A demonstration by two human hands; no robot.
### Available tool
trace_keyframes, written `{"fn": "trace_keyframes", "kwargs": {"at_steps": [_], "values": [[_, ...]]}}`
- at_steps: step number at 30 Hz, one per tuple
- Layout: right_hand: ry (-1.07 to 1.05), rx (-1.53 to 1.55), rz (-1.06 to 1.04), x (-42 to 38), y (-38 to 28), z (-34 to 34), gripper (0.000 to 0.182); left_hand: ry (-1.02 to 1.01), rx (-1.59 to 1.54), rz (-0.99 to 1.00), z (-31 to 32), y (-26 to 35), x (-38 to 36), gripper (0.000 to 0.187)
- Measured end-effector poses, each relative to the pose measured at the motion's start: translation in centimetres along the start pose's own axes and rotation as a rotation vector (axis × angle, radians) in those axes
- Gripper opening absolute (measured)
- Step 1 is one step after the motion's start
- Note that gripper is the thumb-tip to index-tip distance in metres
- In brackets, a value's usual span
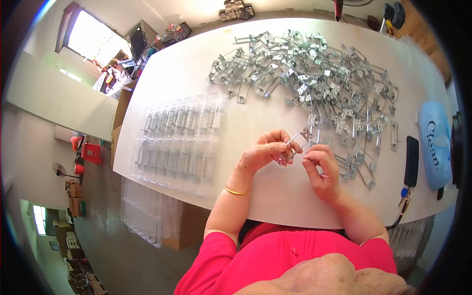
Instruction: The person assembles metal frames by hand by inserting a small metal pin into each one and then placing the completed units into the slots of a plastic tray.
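Observation:
Over the front of the table, my left hand [269, 150] pinches a small metal bracket [306, 133] with a rod frame and a flat plate at its end. Close beside it, the fingers of my right hand [322, 169] are curled together, their tips near the bracket's lower end. Whatever those fingertips hold is too small to make out. Beyond both hands spreads a large loose pile of similar metal brackets [324, 93], some reaching close to my right hand. Left of my hands lies a clear plastic tray [212, 140] with rows of the metal parts in it.
The white table [172, 73] has a rounded edge. On its right lie a black phone-like case [412, 161], keys with a blue tag [404, 192] and a blue "Clean" pack [434, 142]. More clear trays [142, 211] and a cardboard box [189, 226] are below the left edge.

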State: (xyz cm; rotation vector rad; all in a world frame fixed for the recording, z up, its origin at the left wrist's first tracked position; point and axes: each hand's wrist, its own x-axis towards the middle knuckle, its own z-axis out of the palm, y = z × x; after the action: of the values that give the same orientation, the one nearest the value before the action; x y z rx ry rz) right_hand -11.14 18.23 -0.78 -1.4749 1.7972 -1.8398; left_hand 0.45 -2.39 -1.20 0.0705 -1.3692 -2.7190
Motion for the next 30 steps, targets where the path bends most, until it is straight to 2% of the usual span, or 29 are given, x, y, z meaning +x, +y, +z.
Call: {"fn": "trace_keyframes", "kwargs": {"at_steps": [7,9,15,17,26,30], "values": [[0.103,-0.060,-0.009,0.5,0.0,-0.1,0.014,-0.109,-0.003,0.006,-0.5,-0.2,0.0,0.016],[0.086,0.042,0.097,0.3,0.5,-0.1,0.013,-0.108,0.004,-0.065,-0.5,-0.1,-0.3,0.016],[0.018,0.150,0.150,-0.4,1.0,-0.2,0.010,-0.075,0.152,-0.166,-0.1,-0.1,-0.3,0.015],[0.036,0.150,0.112,-0.3,1.0,0.0,0.009,-0.086,0.183,-0.154,-0.1,0.0,-0.3,0.015],[0.047,0.225,0.197,-0.2,1.4,-0.2,0.008,-0.032,0.341,-0.159,0.8,0.2,-0.3,0.026],[0.089,0.210,0.242,-0.2,1.4,-0.3,0.009,-0.069,0.281,-0.204,0.7,-0.3,0.1,0.030]]}}
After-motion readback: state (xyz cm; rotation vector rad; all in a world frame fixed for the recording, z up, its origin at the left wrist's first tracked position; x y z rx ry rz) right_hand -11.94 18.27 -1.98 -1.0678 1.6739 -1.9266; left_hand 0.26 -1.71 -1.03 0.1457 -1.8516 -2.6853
